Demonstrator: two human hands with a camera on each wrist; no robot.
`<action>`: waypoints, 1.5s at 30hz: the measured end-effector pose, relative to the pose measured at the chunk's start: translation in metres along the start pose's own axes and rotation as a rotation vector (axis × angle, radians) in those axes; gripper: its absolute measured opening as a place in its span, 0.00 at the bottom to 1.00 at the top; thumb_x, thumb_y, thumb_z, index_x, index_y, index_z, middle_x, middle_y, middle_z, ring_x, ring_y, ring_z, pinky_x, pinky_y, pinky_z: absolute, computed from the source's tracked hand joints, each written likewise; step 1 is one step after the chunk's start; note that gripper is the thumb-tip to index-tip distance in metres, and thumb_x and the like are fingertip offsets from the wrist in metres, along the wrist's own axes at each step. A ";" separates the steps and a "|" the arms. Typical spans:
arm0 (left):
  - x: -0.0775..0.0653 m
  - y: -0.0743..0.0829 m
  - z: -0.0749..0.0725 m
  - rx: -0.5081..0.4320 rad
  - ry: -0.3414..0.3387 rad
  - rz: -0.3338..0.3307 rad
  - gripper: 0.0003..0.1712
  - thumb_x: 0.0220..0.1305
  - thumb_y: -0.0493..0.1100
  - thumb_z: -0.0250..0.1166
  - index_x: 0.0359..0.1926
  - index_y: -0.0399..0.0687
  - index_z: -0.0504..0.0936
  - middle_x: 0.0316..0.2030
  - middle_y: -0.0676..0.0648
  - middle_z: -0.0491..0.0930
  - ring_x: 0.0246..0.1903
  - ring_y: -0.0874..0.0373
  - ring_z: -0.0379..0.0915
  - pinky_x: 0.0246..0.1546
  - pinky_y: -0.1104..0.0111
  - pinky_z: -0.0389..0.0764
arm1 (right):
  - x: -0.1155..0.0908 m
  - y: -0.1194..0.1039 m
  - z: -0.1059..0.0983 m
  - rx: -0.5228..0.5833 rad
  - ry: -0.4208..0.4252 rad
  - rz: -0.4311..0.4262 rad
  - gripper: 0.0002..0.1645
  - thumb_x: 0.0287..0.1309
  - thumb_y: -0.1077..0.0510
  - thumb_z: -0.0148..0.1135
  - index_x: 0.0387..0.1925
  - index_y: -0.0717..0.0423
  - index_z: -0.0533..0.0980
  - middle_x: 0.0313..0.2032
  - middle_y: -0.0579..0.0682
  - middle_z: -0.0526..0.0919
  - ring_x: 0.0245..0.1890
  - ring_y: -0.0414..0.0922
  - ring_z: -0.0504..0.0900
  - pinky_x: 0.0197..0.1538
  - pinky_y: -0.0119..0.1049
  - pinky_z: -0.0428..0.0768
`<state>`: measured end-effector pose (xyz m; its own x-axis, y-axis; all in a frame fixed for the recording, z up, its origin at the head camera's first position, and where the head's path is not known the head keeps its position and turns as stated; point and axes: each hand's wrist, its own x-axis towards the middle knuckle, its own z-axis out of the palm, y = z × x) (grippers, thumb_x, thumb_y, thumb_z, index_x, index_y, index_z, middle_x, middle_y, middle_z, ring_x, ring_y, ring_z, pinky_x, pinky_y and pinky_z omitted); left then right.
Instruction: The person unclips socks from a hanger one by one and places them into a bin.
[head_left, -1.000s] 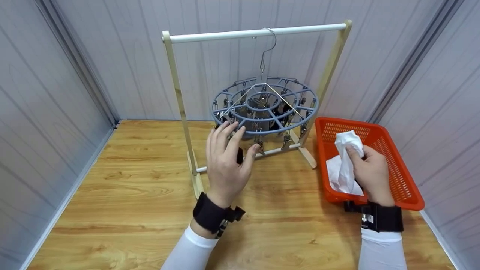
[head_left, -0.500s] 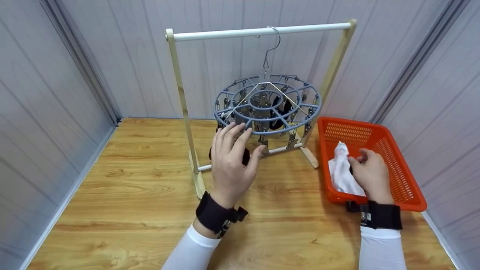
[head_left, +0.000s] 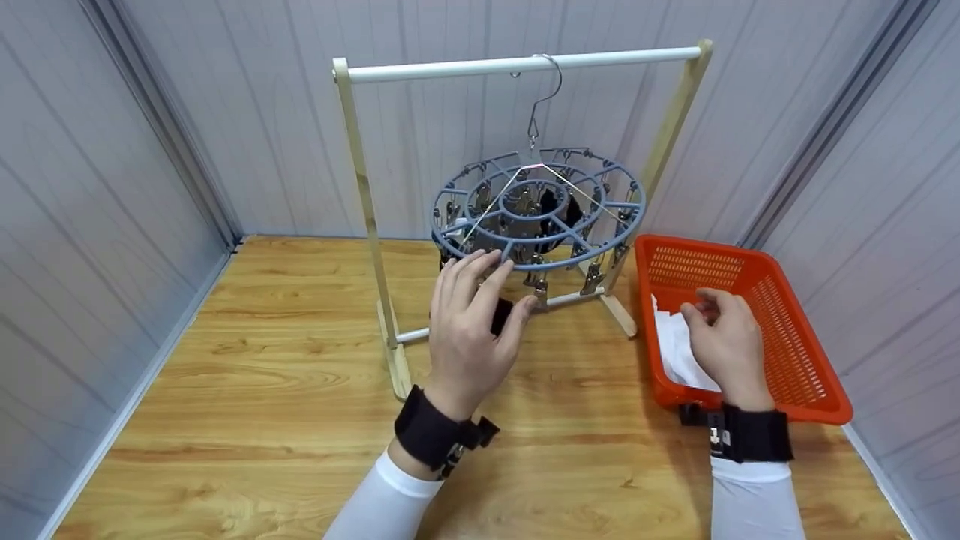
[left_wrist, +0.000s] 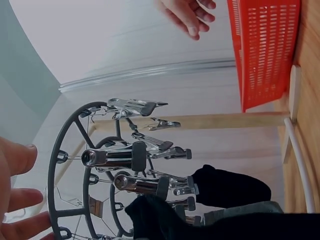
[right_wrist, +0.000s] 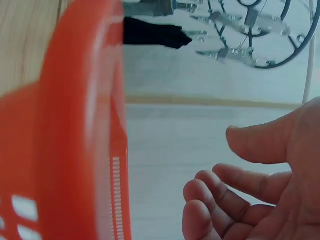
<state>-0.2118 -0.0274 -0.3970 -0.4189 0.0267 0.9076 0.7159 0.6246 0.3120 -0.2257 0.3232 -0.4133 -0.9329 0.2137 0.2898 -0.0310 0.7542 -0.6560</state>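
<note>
A round blue-grey clip hanger [head_left: 534,240] hangs by its metal hook from a rack's white rod. My left hand [head_left: 472,330] is raised at its front edge, fingertips right at the outer ring and holding nothing. Metal clips [left_wrist: 117,157] dangle below the rings in the left wrist view. Black sock-like pieces [left_wrist: 232,187] hang among them, partly hidden by my left hand in the head view. My right hand [head_left: 726,337], fingers loosely bent and nothing in them, hovers over the orange basket [head_left: 806,330]. White cloth [head_left: 679,349] lies inside at the basket's left side.
The wooden rack's left post [head_left: 364,202] and right post [head_left: 671,135] flank the hanger. A lower white bar [head_left: 574,298] joins its feet. Pale panel walls [head_left: 150,150] enclose the wooden tabletop [head_left: 277,420] at the back and sides.
My right hand has let go of the white cloth, which dropped into the basket, and has shifted slightly left. The hanger has turned a little; my left hand has moved slightly right.
</note>
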 end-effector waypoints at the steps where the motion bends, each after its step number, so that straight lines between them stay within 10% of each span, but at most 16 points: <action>1: 0.000 0.000 0.000 -0.005 -0.004 0.004 0.26 0.75 0.47 0.75 0.65 0.36 0.86 0.66 0.36 0.83 0.70 0.39 0.76 0.79 0.40 0.66 | -0.001 -0.002 0.001 0.005 0.001 -0.007 0.29 0.83 0.52 0.62 0.72 0.69 0.76 0.57 0.66 0.81 0.55 0.60 0.80 0.57 0.51 0.73; 20: 0.003 0.005 -0.001 -0.181 -0.020 0.134 0.26 0.70 0.38 0.77 0.65 0.32 0.85 0.68 0.34 0.82 0.72 0.39 0.77 0.75 0.46 0.76 | -0.012 -0.028 0.015 0.065 0.031 -0.166 0.23 0.79 0.56 0.67 0.67 0.66 0.81 0.52 0.62 0.83 0.51 0.56 0.83 0.49 0.38 0.71; 28: 0.006 -0.002 -0.005 -0.028 0.091 0.050 0.27 0.69 0.38 0.74 0.66 0.31 0.84 0.68 0.32 0.81 0.73 0.36 0.73 0.78 0.41 0.69 | -0.016 -0.036 0.024 0.099 -0.012 -0.219 0.22 0.82 0.53 0.66 0.67 0.61 0.82 0.51 0.56 0.84 0.51 0.50 0.82 0.47 0.31 0.71; 45: -0.002 0.000 -0.001 0.166 -0.077 -0.082 0.25 0.68 0.38 0.70 0.63 0.32 0.86 0.65 0.35 0.84 0.72 0.37 0.75 0.81 0.35 0.61 | -0.021 -0.047 0.052 0.232 -0.334 -0.297 0.29 0.84 0.49 0.64 0.74 0.62 0.76 0.59 0.56 0.86 0.61 0.51 0.83 0.60 0.49 0.82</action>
<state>-0.2101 -0.0282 -0.3983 -0.5179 0.0259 0.8551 0.5783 0.7472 0.3276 -0.2232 0.2506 -0.4250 -0.9344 -0.2281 0.2737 -0.3563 0.5864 -0.7275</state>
